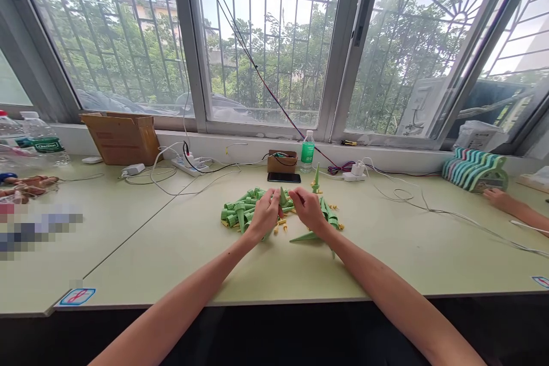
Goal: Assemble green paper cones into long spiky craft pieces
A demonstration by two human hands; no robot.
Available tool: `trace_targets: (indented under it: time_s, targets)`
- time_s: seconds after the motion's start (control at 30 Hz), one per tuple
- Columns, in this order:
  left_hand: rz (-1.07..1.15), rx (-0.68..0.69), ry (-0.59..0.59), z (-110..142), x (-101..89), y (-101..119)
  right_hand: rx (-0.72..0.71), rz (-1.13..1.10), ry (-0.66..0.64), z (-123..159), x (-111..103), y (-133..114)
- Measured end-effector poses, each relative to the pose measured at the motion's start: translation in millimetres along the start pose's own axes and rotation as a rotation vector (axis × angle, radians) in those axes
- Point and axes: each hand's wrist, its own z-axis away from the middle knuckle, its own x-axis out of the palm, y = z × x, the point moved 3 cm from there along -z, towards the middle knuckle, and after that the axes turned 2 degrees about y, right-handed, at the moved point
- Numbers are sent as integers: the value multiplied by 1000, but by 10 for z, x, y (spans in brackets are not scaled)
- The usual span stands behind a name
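The left hand (pixel 265 214) grips a green cone (pixel 282 198), the right hand (pixel 309 210) curls, hold unclear, well inside the table edge (pixel 266 301), near a part-filled box (pixel 281 166).

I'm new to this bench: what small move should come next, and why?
Perhaps bring the right hand to the green cone: the left hand holds it, tip up, and the right is curled close beside it.

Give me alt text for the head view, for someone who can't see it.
A person's left hand grips a green cone-shaped piece; the right hand is curled close beside it, any contents hidden. Green parts and small yellow pieces lie around them on a pale table. Beyond are a black phone, a bottle and windows.
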Motion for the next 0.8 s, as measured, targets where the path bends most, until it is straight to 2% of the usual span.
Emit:
trace_targets:
  time_s: [0.3, 0.67, 0.8]
  targets:
    - [27, 39, -49, 19, 0, 44, 3, 4, 21, -9, 12, 59]
    - [-196, 224, -36, 71, 10, 101, -9, 59, 20, -19, 20, 100]
    - [-194, 231, -17, 50, 0, 68, -23, 62, 0, -11, 46, 87]
